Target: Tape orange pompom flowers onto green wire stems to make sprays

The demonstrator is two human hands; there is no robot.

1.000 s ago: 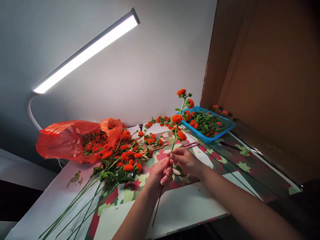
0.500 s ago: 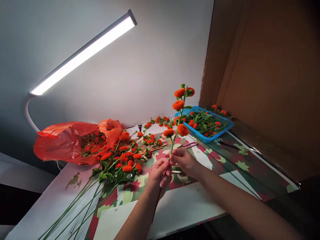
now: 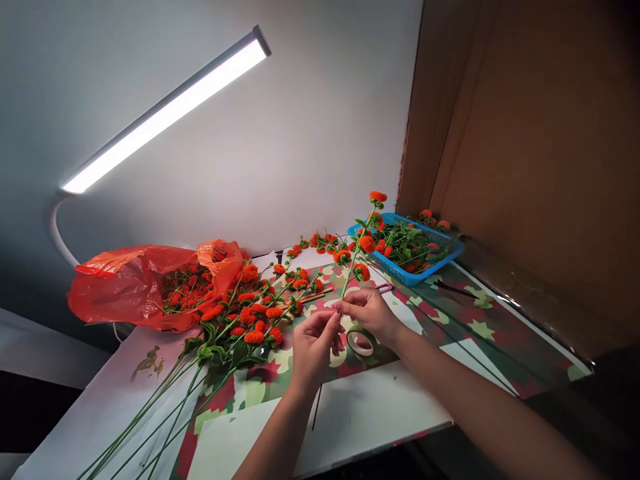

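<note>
A stem of fuzzy orange flowers (image 3: pixel 367 245) with green leaves leans up and to the right in front of me. My right hand (image 3: pixel 373 315) pinches its green stalk just below the lowest bloom. Directly beneath, my left hand (image 3: pixel 314 341) has thumb and fingers closed at the stalk's lower part; the exact grip is hidden. A thin dark wire end (image 3: pixel 317 408) shows below my left hand. Beside my right fingers is a roll of green tape (image 3: pixel 362 342), standing on its side; whether it touches that hand I cannot tell.
Finished-looking orange flower stems (image 3: pixel 250 320) lie left, by a red plastic bag (image 3: pixel 130 280) of flowers. A blue basket (image 3: pixel 423 270) with more flowers stands back right. Pink-handled scissors (image 3: pixel 385 288) and brown sticks (image 3: pixel 317 295) lie behind my hands. A lit lamp (image 3: pixel 170 113) hangs above.
The flower stem has turned and sunk lower, leaning further right. My left hand has opened out slightly and shifted on the stalk. The tape roll now shows more fully.
</note>
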